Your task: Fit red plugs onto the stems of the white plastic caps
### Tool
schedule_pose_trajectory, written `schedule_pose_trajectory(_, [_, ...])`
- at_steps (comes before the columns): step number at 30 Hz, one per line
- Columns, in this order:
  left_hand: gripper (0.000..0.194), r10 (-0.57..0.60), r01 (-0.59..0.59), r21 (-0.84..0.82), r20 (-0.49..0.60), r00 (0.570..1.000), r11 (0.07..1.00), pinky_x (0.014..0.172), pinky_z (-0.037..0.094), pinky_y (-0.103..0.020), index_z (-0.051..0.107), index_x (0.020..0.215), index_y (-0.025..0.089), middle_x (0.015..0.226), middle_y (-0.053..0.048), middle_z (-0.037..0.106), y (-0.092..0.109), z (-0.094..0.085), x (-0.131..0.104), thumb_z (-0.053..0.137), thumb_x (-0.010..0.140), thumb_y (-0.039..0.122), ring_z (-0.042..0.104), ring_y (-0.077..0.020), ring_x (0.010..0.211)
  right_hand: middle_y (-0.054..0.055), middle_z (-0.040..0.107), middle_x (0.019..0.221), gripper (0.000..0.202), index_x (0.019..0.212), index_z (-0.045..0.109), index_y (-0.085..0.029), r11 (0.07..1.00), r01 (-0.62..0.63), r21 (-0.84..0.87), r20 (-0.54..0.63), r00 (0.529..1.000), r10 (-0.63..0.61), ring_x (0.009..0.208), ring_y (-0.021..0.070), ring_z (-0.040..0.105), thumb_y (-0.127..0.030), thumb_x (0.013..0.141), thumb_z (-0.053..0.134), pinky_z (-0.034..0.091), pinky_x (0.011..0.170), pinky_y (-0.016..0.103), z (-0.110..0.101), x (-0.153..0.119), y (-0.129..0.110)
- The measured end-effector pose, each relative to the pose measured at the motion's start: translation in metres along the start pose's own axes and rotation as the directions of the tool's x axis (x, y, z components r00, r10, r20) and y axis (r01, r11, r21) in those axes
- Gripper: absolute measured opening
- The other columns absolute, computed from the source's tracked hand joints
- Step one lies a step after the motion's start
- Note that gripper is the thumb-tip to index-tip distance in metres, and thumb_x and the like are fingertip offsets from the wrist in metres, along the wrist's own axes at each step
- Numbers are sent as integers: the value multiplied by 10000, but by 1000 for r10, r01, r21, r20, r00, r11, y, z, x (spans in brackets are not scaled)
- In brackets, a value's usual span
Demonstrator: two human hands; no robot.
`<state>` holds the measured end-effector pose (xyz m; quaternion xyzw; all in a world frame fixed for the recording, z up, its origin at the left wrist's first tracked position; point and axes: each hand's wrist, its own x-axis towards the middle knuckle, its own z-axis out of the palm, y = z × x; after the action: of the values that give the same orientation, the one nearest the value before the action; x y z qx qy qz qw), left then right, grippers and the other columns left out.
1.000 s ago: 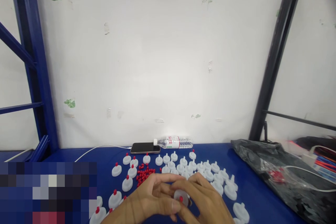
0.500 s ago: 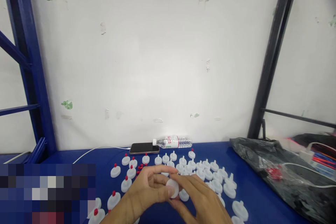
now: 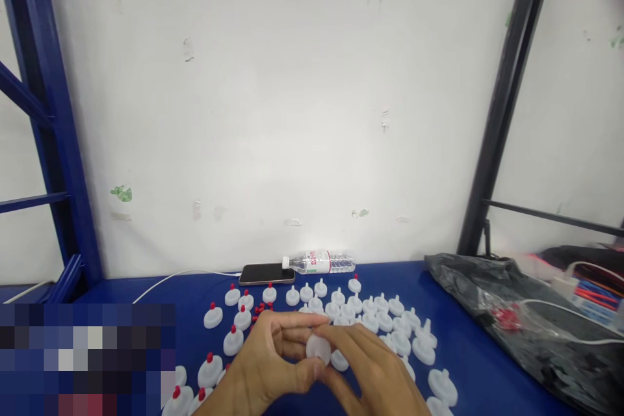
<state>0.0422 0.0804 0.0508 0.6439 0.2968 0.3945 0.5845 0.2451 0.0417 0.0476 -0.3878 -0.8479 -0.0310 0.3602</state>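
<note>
Between my two hands is a white plastic nozzle cap (image 3: pixel 318 350), its round flat face turned toward me; its spout is hidden behind. The thumb and fingers of my left hand (image 3: pixel 268 357) close on it from the left. My right hand (image 3: pixel 373 364) has its fingertips on the cap's right side. Several white nozzle caps with bare spouts (image 3: pixel 400 343) stand on the blue table behind and right of my hands. To the left stand several caps with red tips (image 3: pixel 233 340). Small loose red tips (image 3: pixel 263 307) lie just beyond my left hand.
At the wall lie a phone (image 3: pixel 267 274) with a white cable and a clear water bottle (image 3: pixel 325 262) on its side. A black plastic bag (image 3: pixel 468 299) covers the table's right part, with a clear bag of red pieces (image 3: pixel 507 317) on it. A blue post (image 3: pixel 63 110) rises at left.
The cap between my hands has turned slightly to face me more squarely, and my fingers have shifted a little around it. The whole view has moved slightly.
</note>
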Motion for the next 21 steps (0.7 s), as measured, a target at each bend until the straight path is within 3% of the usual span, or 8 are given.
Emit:
schedule_pose_trajectory(3, [785, -36, 36, 48, 4, 999, 998, 753, 558, -330, 636, 1260, 103, 971, -144, 776, 7, 3, -2, 880, 659, 547, 732, -263, 828, -21, 685, 1132, 462, 1258, 551, -292, 998, -66, 10, 52, 997, 65, 988, 206, 671, -112, 859, 698, 562, 843, 321, -3, 2, -3])
schedule_pose_trajectory(6, [593, -19, 37, 288, -64, 998, 957, 882, 539, -316, 589, 1312, 165, 1033, -87, 759, 18, 4, -5, 665, 885, 569, 713, -224, 940, 1, 667, 1133, 420, 1215, 613, -290, 985, -170, -12, 125, 977, 170, 1028, 232, 661, -149, 833, 712, 559, 852, 339, -6, 2, -7])
schedule_pose_trajectory(8, [450, 26, 66, 640, -133, 991, 765, 875, 534, -293, 595, 1297, 199, 1066, -63, 737, 26, 0, -6, 442, 1016, 516, 685, -200, 973, 9, 666, 1081, 379, 1173, 653, -289, 976, -212, -48, 181, 959, 217, 998, 240, 668, -197, 818, 750, 561, 828, 335, -4, 0, -6])
schedule_pose_trajectory(11, [372, 103, 142, 939, -182, 978, 314, 927, 478, -431, 680, 1134, 152, 1032, -123, 698, 32, -11, -4, 333, 1036, 248, 613, -282, 1003, 2, 681, 949, 303, 1043, 707, -278, 978, -178, -108, 291, 935, 202, 887, 231, 683, -303, 774, 844, 553, 739, 290, 7, -5, 1])
schedule_pose_trajectory(14, [379, 75, 151, 980, -162, 984, 133, 967, 382, -570, 722, 972, 82, 996, -201, 673, 31, -22, -2, 346, 934, 51, 549, -372, 1025, -10, 685, 828, 367, 968, 728, -272, 987, -85, -135, 361, 923, 129, 747, 208, 674, -392, 681, 924, 519, 628, 252, 20, -11, 11])
schedule_pose_trajectory(17, [367, 16, 135, 989, -136, 991, 64, 959, 402, -528, 732, 968, 93, 996, -190, 686, 28, -25, -1, 369, 938, 46, 557, -351, 1003, -7, 707, 817, 454, 1014, 737, -252, 989, -58, -136, 367, 924, 105, 732, 216, 682, -346, 626, 953, 519, 634, 257, 20, -10, 14])
schedule_pose_trajectory(19, [375, -7, 136, 989, -136, 991, 54, 942, 425, -492, 732, 998, 113, 1021, -178, 692, 25, -24, 0, 361, 966, 70, 563, -339, 1021, -7, 731, 871, 461, 1084, 728, -254, 988, -100, -116, 362, 922, 136, 798, 232, 704, -294, 669, 923, 530, 672, 264, 8, -6, 10])
schedule_pose_trajectory(21, [377, -23, 144, 988, -143, 989, 49, 911, 445, -462, 733, 994, 131, 1033, -167, 696, 23, -23, 1, 360, 975, 75, 571, -333, 1031, -35, 743, 934, 411, 1160, 701, -306, 965, -251, -71, 370, 892, 259, 843, 221, 717, -210, 779, 819, 529, 721, 272, -12, -2, 6])
